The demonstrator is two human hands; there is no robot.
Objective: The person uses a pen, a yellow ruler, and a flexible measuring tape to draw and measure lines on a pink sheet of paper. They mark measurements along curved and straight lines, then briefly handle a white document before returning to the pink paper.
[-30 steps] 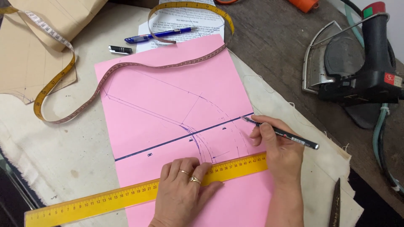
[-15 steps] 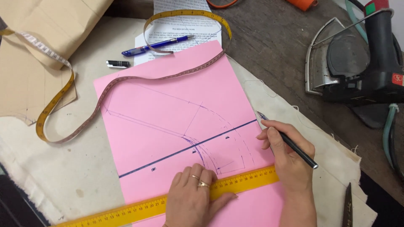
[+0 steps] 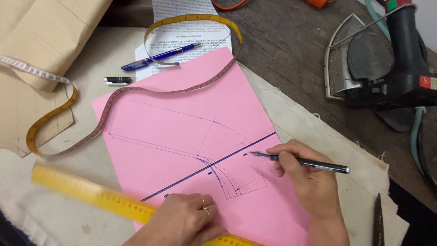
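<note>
Right hand (image 3: 309,182) gripping black pen (image 3: 302,163), tip on pink paper (image 3: 182,136) just below long dark diagonal line. Left hand (image 3: 182,223) flat, fingers spread, pressing yellow ruler (image 3: 91,193) at paper's lower edge; holding nothing else. Paper w/ drawn curves lying on cloth-covered surface (image 3: 318,123). Tape measure (image 3: 68,105) looped across paper's top. Blue pen (image 3: 159,57) on printed sheet. Iron (image 3: 378,64) far right.

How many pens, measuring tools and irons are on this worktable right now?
Pens: 2, a black pen in the right hand and a blue pen.
Measuring tools: 2, a yellow ruler under the left hand and a tape measure.
Irons: 1, the iron.
Total: 5.
</note>
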